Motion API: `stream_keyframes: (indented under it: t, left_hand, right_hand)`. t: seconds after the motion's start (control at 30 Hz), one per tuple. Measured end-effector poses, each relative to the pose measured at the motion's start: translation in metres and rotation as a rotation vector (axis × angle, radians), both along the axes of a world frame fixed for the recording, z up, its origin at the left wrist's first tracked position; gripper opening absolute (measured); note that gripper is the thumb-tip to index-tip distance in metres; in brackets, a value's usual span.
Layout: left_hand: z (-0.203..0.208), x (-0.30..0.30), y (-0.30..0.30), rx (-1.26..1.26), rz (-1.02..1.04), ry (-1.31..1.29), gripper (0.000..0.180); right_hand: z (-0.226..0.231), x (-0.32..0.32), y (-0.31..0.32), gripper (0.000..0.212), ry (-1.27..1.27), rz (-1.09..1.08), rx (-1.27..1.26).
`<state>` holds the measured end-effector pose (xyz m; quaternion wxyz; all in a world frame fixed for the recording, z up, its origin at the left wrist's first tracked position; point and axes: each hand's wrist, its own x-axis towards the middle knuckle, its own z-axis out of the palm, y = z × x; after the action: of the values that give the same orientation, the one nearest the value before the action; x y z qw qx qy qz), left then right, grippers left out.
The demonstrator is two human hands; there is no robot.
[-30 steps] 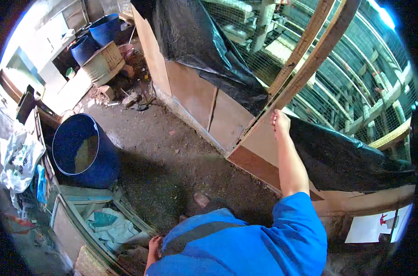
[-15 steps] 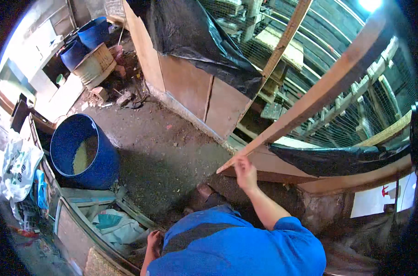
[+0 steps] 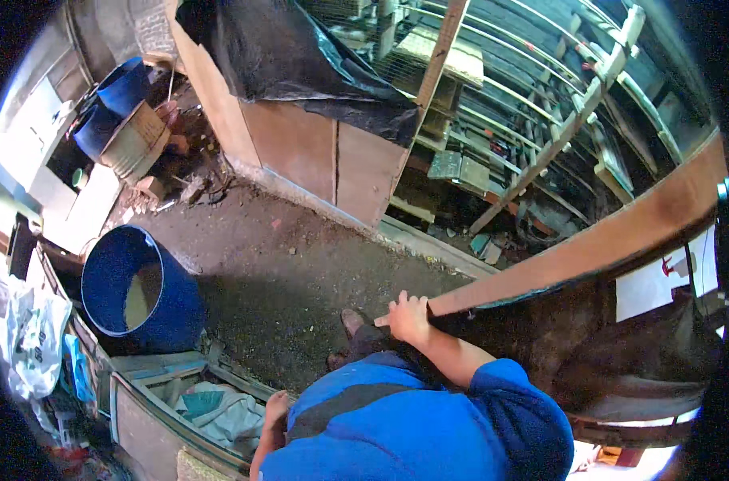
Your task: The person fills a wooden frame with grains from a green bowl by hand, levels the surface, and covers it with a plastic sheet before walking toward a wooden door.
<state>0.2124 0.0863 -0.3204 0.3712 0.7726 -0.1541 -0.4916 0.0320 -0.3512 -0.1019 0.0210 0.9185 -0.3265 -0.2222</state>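
My right hand (image 3: 409, 316) has its fingers wrapped round the near end of a wooden door (image 3: 577, 242), whose long plank edge runs off to the upper right. Down by my left side hangs my left hand (image 3: 276, 407), its fingers loosely curled and nothing visible in them. Beside it is a low wooden box (image 3: 160, 362) with white and green sacks (image 3: 220, 410) inside. A boot (image 3: 352, 322) of mine shows on the dirt floor below the right hand.
Past the door lies an opening into a pen with poles (image 3: 533, 172) and boards. Plywood panels (image 3: 288, 144) under black plastic sheeting (image 3: 300, 68) line the way ahead. A deep blue barrel (image 3: 184, 301) holding some pale material stands at left; white plastic bags (image 3: 36, 341) hang beyond it.
The door has swung toward me and to the right, with my right hand on its end. Its mesh face now shows edge-on and the pen opening is wider. My left hand still hangs low.
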Motion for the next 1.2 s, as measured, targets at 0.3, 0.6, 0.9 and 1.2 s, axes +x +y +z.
stream_keyframes:
  t: [0.3, 0.6, 0.9, 1.2]
  left_hand:
    - [0.014, 0.024, -0.055, 0.124, 0.122, 0.088, 0.032]
    - [0.068, 0.035, -0.118, 0.235, -0.224, -0.038, 0.023]
    - [0.064, 0.022, -0.146, 0.364, -0.22, -0.005, 0.031]
    - [0.053, 0.034, -0.109, 0.271, -0.415, -0.163, 0.018]
  right_hand:
    - [0.013, -0.067, 0.041, 0.027, -0.001, -0.377, 0.224]
    - [0.009, -0.158, 0.092, 0.025, -0.104, -0.814, 0.285]
    - [0.018, -0.217, 0.042, 0.034, -0.254, -1.168, 0.008]
    - [0.044, -0.332, -0.088, 0.088, -0.273, -1.518, -0.757]
